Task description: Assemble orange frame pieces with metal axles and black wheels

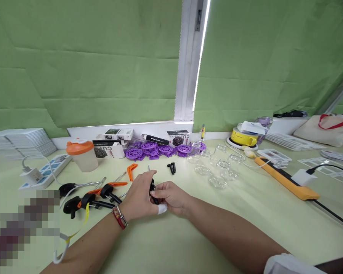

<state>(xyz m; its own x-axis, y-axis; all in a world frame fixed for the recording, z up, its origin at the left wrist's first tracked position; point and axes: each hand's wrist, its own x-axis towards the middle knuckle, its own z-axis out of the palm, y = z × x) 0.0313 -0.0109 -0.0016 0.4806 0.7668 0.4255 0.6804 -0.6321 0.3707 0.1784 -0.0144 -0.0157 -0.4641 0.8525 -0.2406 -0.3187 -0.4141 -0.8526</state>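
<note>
Pale-green counter (167, 247): your left fingers (148, 176) and right fingers (160, 193) pinch 1 small black plastic part (156, 200); brace wrists for control.

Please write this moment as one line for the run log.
left hand: holding black part; right hand: holding same part; ahead: small black pieces; right side: clear containers; left side: orange-lidded cup

Can barely make out the black piece (152, 187), mostly covered by the left grip (141, 195) and right grip (172, 198). Cannot see all of the canvas bag (313, 129), cut off at right, nor anything beneath the pixelated patch (21, 230).
</note>
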